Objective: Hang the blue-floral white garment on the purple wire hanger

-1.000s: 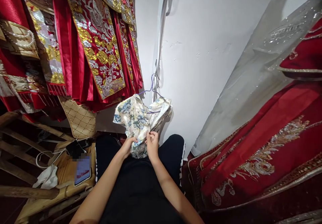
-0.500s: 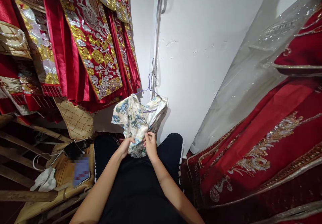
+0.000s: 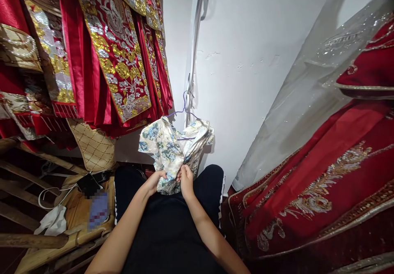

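Observation:
A short-sleeved garment (image 3: 168,146), cream with blue and yellow flowers, hangs by its shoulders on a thin purple hanger (image 3: 184,104) in front of the white wall. Its lower part reaches down to my lap. My left hand (image 3: 154,182) grips the cloth at the lower left, thumb on top. Pinched at the front edge, near the middle, the cloth is also held by my right hand (image 3: 186,178). The fingertips of both hands are partly hidden by folds.
Red embroidered robes (image 3: 123,64) hang at the left, and a red beaded garment (image 3: 308,192) under sheer white covering (image 3: 277,113) at the right. Beside my left leg, a bamboo chair (image 3: 74,212) bears a phone-like blurred item (image 3: 99,210), a white tissue (image 3: 53,220) and a cable.
The garment's right side and sleeve have spread further to the right. My right hand has shifted slightly and its fingers are curled tighter; my left hand keeps its grip.

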Demonstrator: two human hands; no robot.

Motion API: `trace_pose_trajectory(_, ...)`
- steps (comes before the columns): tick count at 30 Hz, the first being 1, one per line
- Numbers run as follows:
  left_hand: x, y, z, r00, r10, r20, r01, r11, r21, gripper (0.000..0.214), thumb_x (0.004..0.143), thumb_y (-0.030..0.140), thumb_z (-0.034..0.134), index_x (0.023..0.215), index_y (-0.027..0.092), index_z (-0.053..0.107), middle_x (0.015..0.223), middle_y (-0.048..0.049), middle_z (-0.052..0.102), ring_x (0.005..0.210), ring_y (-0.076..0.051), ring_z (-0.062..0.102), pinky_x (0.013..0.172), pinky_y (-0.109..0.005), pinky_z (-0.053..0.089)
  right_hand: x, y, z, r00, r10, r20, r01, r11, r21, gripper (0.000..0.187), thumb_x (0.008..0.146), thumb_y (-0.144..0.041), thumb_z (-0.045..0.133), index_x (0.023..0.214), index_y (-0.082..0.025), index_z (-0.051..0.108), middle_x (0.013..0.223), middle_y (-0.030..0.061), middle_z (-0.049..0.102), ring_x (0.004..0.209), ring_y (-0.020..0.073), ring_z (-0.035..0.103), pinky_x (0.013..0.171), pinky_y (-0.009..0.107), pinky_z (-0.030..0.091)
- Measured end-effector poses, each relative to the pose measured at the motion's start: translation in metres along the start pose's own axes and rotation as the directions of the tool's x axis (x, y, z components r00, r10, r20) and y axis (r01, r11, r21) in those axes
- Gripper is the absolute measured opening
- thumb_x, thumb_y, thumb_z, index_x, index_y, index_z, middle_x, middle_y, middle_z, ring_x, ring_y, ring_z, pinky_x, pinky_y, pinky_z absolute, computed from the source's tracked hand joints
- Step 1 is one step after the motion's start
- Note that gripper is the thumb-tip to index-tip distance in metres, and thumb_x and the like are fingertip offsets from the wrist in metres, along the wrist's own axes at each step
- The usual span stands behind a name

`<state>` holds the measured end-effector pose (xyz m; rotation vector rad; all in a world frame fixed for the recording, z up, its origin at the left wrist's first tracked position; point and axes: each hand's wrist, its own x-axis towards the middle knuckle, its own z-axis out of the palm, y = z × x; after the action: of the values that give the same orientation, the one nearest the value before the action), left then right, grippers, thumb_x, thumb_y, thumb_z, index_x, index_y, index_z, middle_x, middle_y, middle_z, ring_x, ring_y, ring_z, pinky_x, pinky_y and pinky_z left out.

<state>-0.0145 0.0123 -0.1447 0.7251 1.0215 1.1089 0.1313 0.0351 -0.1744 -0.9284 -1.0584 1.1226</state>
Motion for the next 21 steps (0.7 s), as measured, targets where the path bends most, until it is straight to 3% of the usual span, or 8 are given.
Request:
trace_pose_trajectory(3, 0.006, -0.003, -0.002, 0.965, 0.161, -0.209, -0.15, 0.986, 0.07, 0.041, 0.056, 0.015, 0.068, 0.097, 0.014, 0.068, 0.087, -0.0107, 0.073, 0.095, -0.032, 0.069, 0.085, -0.04, 0.054, -0.002, -0.003, 0.0, 1.0, -0.023, -0.021, 0.023, 1.0, -0.004, 0.033, 0.087, -0.054, 0.052, 0.075, -0.024, 0.047, 0.057, -0.0048, 0.048, 0.044, 0.012, 0.04, 0.043, 0.026, 0.033)
trace_pose_trajectory(6, 0.011, -0.005, -0.01, 0.872, 0.307, -0.38, -0.273, 0.952, 0.141, 0.044, 0.063, 0.021, 0.072, 0.106, 0.018, 0.063, 0.111, -0.0117, 0.068, 0.12, -0.032, 0.058, 0.1, -0.039, 0.046, -0.004, -0.008, -0.002, 0.998, -0.023, -0.054, 0.022, 1.0, -0.01, 0.031, 0.087, -0.05, 0.051, 0.072, -0.024, 0.045, 0.057, -0.0045, 0.047, 0.046, 0.0118, 0.04, 0.045, 0.025, 0.034)
trace_pose_trajectory(7, 0.011, -0.005, -0.014, 0.814, 0.373, -0.445, -0.306, 0.927, 0.218, 0.049, 0.065, 0.023, 0.073, 0.112, 0.02, 0.06, 0.119, -0.0121, 0.064, 0.127, -0.032, 0.052, 0.104, -0.039, 0.042, -0.005, -0.009, -0.003, 0.998, -0.019, -0.059, 0.018, 1.0, -0.016, 0.031, 0.087, -0.049, 0.051, 0.071, -0.024, 0.044, 0.057, -0.0044, 0.047, 0.047, 0.0119, 0.04, 0.046, 0.025, 0.034)
trace_pose_trajectory(9, 0.01, -0.005, -0.017, 0.633, 0.572, -0.522, -0.36, 0.814, 0.456, 0.058, 0.069, 0.025, 0.074, 0.123, 0.022, 0.052, 0.13, -0.0135, 0.053, 0.132, -0.032, 0.043, 0.109, -0.043, 0.035, -0.006, -0.011, -0.002, 0.998, -0.012, -0.065, 0.011, 1.0, -0.026, 0.031, 0.086, -0.048, 0.051, 0.069, -0.024, 0.043, 0.056, -0.0043, 0.047, 0.047, 0.012, 0.041, 0.046, 0.025, 0.035)
trace_pose_trajectory(11, 0.007, -0.008, -0.014, 0.493, 0.751, -0.438, -0.383, 0.64, 0.666, 0.06, 0.072, 0.026, 0.073, 0.126, 0.023, 0.049, 0.132, -0.0141, 0.048, 0.129, -0.032, 0.042, 0.11, -0.045, 0.034, -0.007, -0.011, 0.001, 0.999, 0.0, -0.044, -0.001, 0.999, -0.037, 0.032, 0.086, -0.049, 0.051, 0.068, -0.024, 0.042, 0.055, -0.0046, 0.047, 0.046, 0.0114, 0.04, 0.046, 0.025, 0.034)
trace_pose_trajectory(13, 0.005, -0.012, -0.005, 0.511, 0.824, -0.246, -0.449, 0.499, 0.741, 0.053, 0.073, 0.024, 0.071, 0.123, 0.023, 0.05, 0.127, -0.0124, 0.05, 0.123, -0.031, 0.045, 0.107, -0.044, 0.035, -0.008, -0.012, 0.004, 1.0, 0.02, 0.012, -0.02, 0.998, -0.052, 0.033, 0.087, -0.049, 0.05, 0.066, -0.023, 0.042, 0.052, -0.0052, 0.046, 0.044, 0.0104, 0.039, 0.045, 0.024, 0.034)
trace_pose_trajectory(17, 0.007, -0.021, 0.019, 0.661, 0.736, 0.147, -0.593, 0.391, 0.704, 0.031, 0.077, 0.02, 0.063, 0.107, 0.024, 0.058, 0.107, -0.0079, 0.06, 0.108, -0.028, 0.055, 0.097, -0.038, 0.041, -0.01, -0.017, 0.005, 0.987, 0.064, 0.147, -0.048, 0.993, -0.112, 0.034, 0.086, -0.047, 0.052, 0.063, -0.022, 0.046, 0.042, -0.0068, 0.043, 0.038, 0.0092, 0.037, 0.042, 0.022, 0.032)
trace_pose_trajectory(21, 0.012, -0.024, 0.029, 0.711, 0.657, 0.251, -0.59, 0.363, 0.721, 0.005, 0.081, 0.017, 0.053, 0.083, 0.021, 0.054, 0.081, -0.0033, 0.059, 0.082, -0.022, 0.056, 0.08, -0.031, 0.042, -0.001, -0.033, -0.004, 0.943, 0.148, 0.299, -0.092, 0.977, -0.194, 0.031, 0.084, -0.043, 0.055, 0.064, -0.02, 0.055, 0.038, -0.0044, 0.049, 0.032, 0.0089, 0.037, 0.036, 0.021, 0.029)
